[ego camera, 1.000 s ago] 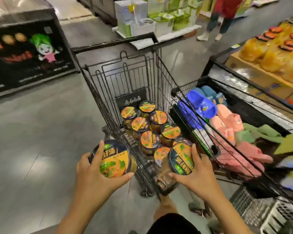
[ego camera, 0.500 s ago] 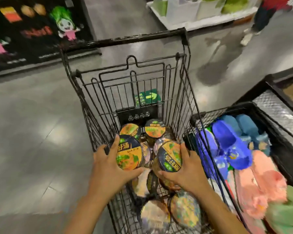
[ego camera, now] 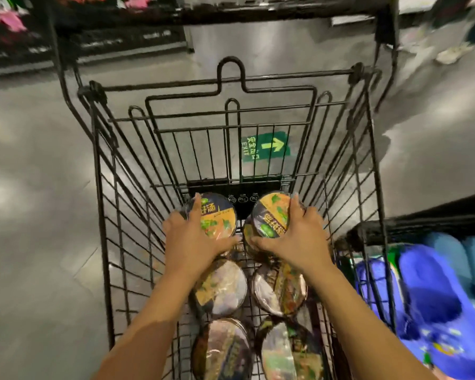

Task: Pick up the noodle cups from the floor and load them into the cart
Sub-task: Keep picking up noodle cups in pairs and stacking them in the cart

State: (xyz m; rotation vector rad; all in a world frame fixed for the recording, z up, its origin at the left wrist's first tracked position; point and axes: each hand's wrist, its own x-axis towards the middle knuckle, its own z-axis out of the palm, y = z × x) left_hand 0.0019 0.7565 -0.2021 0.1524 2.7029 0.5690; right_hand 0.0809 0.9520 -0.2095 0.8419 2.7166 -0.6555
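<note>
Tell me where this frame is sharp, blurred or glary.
Head view: the left hand and right hand, gripping the left cup and right cup, are sharpest; the nearest cups smear with glare on their wrap; the blue slippers and cart handle are motion-blurred; the cart wires bow from the wide lens.

The left hand (ego camera: 191, 244) grips a round navy-and-orange noodle cup (ego camera: 220, 215), fingers over its far rim. The right hand (ego camera: 302, 239) grips a matching cup (ego camera: 271, 215) just beside, inside the black wire cart (ego camera: 217, 186).
</note>
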